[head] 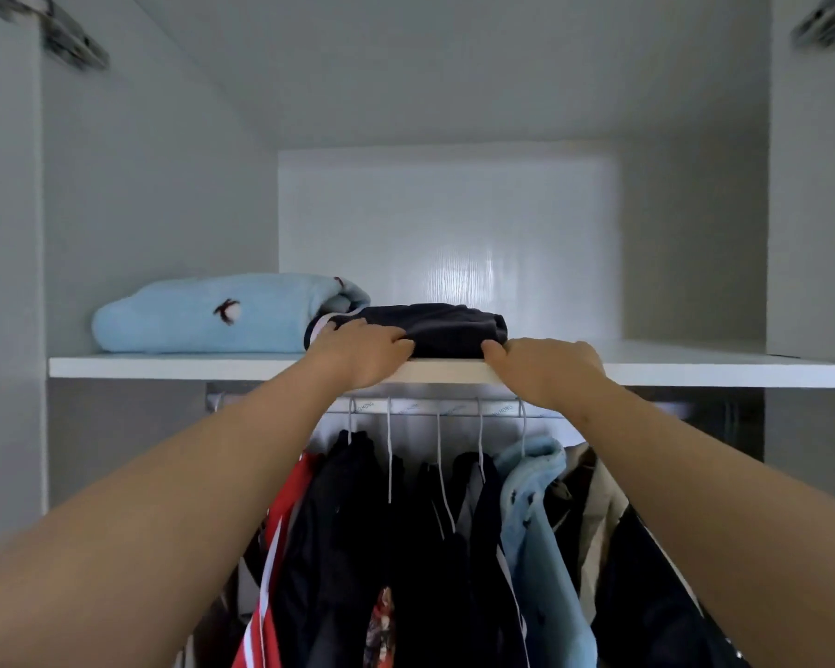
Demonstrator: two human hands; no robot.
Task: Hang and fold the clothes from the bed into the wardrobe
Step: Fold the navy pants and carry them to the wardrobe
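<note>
Two bare forearms are seen nearest the camera, reaching up and forward into an open wardrobe. On the far left of the upper shelf, a folded pale blue garment is laid flat. Just beside it, touching its right end, a folded dark garment sits at the shelf's front edge. The left hand is pressed against this garment's left front corner, fingers curled on the cloth. The right hand is set at its right front corner, thumb touching the fabric; whether it grips or merely pushes cannot be told. The hands are held apart, one at each end.

Below the shelf, a rail carries hung clothes: red striped, dark, pale blue and beige.

The step is judged to be seating the folded piece. It would best be slid back evenly with both hands, kept level so the folds are not disturbed, and squared against the blue garment.
</note>
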